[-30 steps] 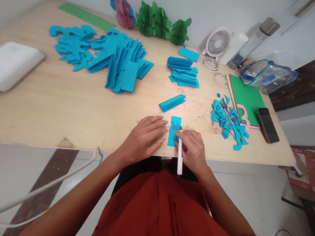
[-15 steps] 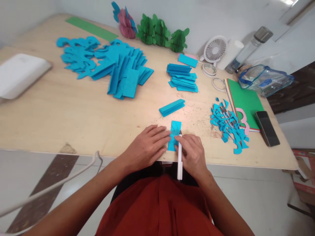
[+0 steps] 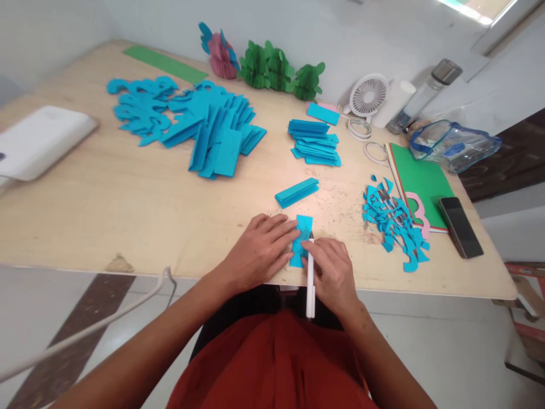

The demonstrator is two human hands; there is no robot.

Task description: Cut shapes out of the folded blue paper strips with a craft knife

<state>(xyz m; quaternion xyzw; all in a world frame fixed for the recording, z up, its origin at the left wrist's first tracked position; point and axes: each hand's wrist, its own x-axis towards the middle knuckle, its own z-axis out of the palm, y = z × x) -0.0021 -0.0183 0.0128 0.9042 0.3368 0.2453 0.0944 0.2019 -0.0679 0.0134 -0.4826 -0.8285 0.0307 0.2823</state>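
Note:
A small folded blue paper strip [image 3: 304,224] lies upright in front of me near the table's front edge, with faint curved lines on it. My left hand [image 3: 266,247] lies flat with its fingers stretched out, the fingertips on the strip's left edge. In my right hand [image 3: 332,267] is a white pen [image 3: 310,284], dark tip pointing away from me and clip end towards my body. The right thumb and fingertips also rest at the strip's right edge. Just beyond lies another folded blue paper strip [image 3: 297,193].
Blue paper cutouts [image 3: 221,125] are heaped at the left back, folded strips [image 3: 315,145] behind the middle. Blue scraps [image 3: 394,218], a phone [image 3: 460,227] and green paper sheets [image 3: 426,182] lie right. A fan [image 3: 368,96] and bottle [image 3: 426,96] stand behind; a white device [image 3: 46,142] sits left.
The view has tilted slightly upward, so the table sits a little lower in the picture. Both hands stay at the strip, the left fingers reaching slightly further over it.

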